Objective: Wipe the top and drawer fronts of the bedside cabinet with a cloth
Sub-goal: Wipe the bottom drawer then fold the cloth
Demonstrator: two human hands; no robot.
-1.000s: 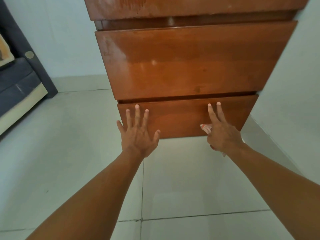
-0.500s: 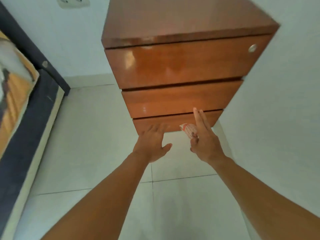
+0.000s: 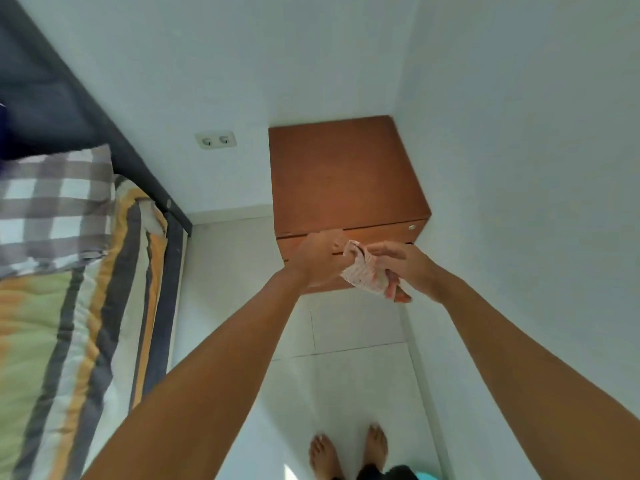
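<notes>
Two bare feet [image 3: 375, 445] stand on the pale floor tiles [image 3: 346, 375] at the bottom of the view. A second ago the view sat low, close against the drawers; it now looks down from standing height.

Both forearms reach forward and the hands meet in front of the cabinet's front edge, off the wood. A second ago they lay flat on the lowest drawer front, the left hand spread bare and the right pressing a small wad.

The right hand [image 3: 412, 268] now holds the cloth [image 3: 363, 277], with the thumb over it and the fingers curled beneath. The cloth is white with a red print and hangs looser and more opened out than before.

The left hand [image 3: 317, 259] shows its back, with the fingers curled in towards the cloth's upper corner. I cannot tell whether it pinches that corner or only touches it.

Behind the hands, only narrow strips of the drawer fronts [image 3: 377, 233] show. A small round metal fitting [image 3: 411, 227] sits near the right end of the top one.

The cabinet top [image 3: 346, 174] lies bare, its right and back edges against the walls. A double wall socket [image 3: 215, 139] is to its left, and a bed [image 3: 69, 306] with a striped cover and a checked pillow [image 3: 55, 202] runs down the left side.

Wiping has paused and the work on the drawer fronts looks finished. My guess is that the cloth is being refolded, either for the top or to end the job.
</notes>
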